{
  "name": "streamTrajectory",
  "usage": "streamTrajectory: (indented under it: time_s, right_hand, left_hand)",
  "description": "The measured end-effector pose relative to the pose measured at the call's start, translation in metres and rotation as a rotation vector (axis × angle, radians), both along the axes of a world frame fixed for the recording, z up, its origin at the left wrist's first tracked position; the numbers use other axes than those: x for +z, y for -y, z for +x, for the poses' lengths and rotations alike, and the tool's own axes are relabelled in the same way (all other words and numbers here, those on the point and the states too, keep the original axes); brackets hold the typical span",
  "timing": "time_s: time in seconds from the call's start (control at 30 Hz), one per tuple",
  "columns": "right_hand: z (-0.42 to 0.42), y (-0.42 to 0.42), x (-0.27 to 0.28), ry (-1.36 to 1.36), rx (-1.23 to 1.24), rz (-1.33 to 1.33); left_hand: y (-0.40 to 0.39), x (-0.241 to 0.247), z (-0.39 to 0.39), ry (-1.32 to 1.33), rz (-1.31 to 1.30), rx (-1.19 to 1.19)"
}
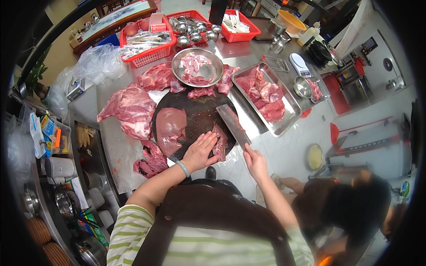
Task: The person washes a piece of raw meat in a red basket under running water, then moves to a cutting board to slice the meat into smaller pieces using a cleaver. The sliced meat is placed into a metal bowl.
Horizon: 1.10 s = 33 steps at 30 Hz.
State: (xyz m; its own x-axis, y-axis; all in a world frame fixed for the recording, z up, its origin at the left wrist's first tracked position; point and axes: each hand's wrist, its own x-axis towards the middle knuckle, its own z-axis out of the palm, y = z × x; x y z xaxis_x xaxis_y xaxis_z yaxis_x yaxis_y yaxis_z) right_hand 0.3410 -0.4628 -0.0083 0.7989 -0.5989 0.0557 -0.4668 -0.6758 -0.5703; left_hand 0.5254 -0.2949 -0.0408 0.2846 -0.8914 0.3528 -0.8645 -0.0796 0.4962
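Note:
On the round dark chopping board (199,114), my left hand (200,151) rests on a thin piece of raw meat (220,146), its fingers and thumb along the piece's left side. My right hand (255,163) grips the handle of a cleaver (233,124). The broad blade is tilted over the board's right edge, just right of that meat, and bears reddish scraps. A smooth slab of liver (169,128) lies on the board's left half. Another meat strip (201,93) sits at the far edge, below a steel bowl (198,68) of cut pieces.
Large raw cuts (129,108) and a dark red piece (151,159) lie left of the board. A steel tray (266,99) of meat stands right. Red baskets (149,50) of utensils and a kitchen scale (299,65) are farther back. Another person (346,202) is low at my right.

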Motion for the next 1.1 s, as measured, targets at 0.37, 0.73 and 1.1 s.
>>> streamTrajectory:
  time_s: [0.37, 0.73, 1.1]
  right_hand:
    - [-0.032, -0.056, 0.018, -0.159, 0.159, -0.041]
    - [-0.024, -0.056, 0.015, -0.126, 0.174, -0.041]
    - [0.051, -0.045, -0.004, -0.122, 0.193, -0.112]
  left_hand:
    - [-0.006, -0.014, 0.002, -0.038, 0.027, -0.027]
    - [-0.004, -0.01, 0.001, -0.058, 0.0, -0.006]
    - [0.0, 0.005, 0.0, -0.057, -0.018, 0.007]
